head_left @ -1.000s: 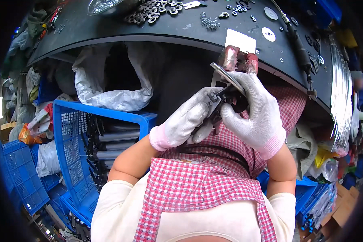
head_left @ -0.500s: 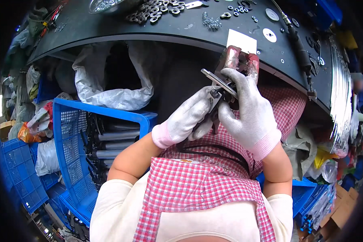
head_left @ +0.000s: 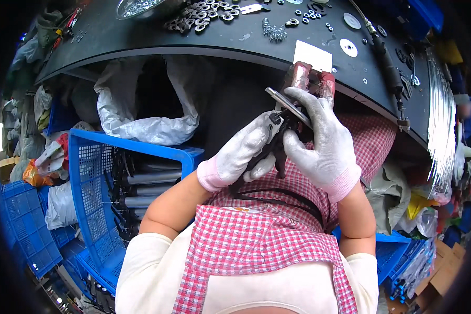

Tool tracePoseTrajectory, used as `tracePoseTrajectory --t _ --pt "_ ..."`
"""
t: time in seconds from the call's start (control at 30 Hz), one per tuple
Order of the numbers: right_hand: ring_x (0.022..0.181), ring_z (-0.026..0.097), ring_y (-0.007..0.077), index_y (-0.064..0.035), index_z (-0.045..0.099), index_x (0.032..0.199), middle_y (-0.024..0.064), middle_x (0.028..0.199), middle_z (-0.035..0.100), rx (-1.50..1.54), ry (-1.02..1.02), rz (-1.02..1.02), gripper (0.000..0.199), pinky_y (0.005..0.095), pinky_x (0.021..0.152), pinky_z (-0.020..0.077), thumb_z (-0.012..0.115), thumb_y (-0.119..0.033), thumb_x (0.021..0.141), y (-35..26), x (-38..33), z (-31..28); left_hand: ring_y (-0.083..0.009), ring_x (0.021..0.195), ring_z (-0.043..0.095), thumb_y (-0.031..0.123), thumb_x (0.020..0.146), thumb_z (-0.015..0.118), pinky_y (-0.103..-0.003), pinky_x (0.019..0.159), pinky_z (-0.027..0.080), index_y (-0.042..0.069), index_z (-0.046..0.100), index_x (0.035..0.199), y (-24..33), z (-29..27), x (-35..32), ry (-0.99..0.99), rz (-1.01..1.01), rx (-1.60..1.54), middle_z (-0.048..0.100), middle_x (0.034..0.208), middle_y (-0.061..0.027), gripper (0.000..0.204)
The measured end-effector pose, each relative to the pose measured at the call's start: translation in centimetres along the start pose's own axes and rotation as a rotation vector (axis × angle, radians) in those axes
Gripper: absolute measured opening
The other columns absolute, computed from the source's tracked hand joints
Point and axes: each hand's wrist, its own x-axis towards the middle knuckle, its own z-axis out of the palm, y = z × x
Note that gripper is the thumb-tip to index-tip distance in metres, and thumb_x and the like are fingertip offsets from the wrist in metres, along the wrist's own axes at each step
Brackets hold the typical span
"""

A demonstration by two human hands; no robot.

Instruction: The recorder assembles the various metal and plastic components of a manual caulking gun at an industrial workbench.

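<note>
Both my hands wear whitish gloves with pink cuffs and meet in front of my lap, just below the bench edge. My left hand is wrapped round a black handle piece, whose lower end shows beneath the fingers. A short, shiny metal rod slants across the top of that piece. My right hand grips the rod between thumb and fingers at its lower right end. Whether the rod passes into the black piece is hidden by the fingers. Two worn, red-topped metal posts stand right beyond my right fingers.
The dark bench holds linked-looking metal pieces, springs, washers and a metal bowl. A blue crate of silver tubes stands at left. Thin rods are bundled at right. A white sack hangs under the bench.
The rod has tilted slightly more steeply and its free end has shifted a little to the right. More of the black handle piece shows below my fingers. Both hands keep their grip.
</note>
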Motion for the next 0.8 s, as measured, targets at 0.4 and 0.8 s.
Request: tracePoseTrajectory --t 0.4,0.8 --pt "0.081 0.065 0.0369 -0.0151 0.05 0.126 0.0184 0.1 0.058 0.021 0.035 0.016 0.053 0.0434 0.071 0.0544 0.066 -0.022 0.076 0.2 -0.1 0.5 -0.0023 0.045 0.04 0.057 0.093 0.047 -0.015 0.039 0.03 0.008 0.04 0.133 0.1 0.0 0.0 -0.004 0.03 -0.006 0.054 0.079 0.0003 0.063" --pt "0.068 0.063 0.0232 -0.0126 0.061 0.096 0.0057 0.087 0.057 -0.078 0.34 -0.127 0.026 0.0338 0.055 0.0506 0.074 -0.016 0.074 0.2 -1.6 2.4 -0.0044 0.046 0.039 0.05 0.097 0.044 -0.016 0.039 0.029 0.009 0.04 0.13 -0.5 -0.1 -0.2 0.021 0.09 -0.024 0.056 0.092 -0.0031 0.053"
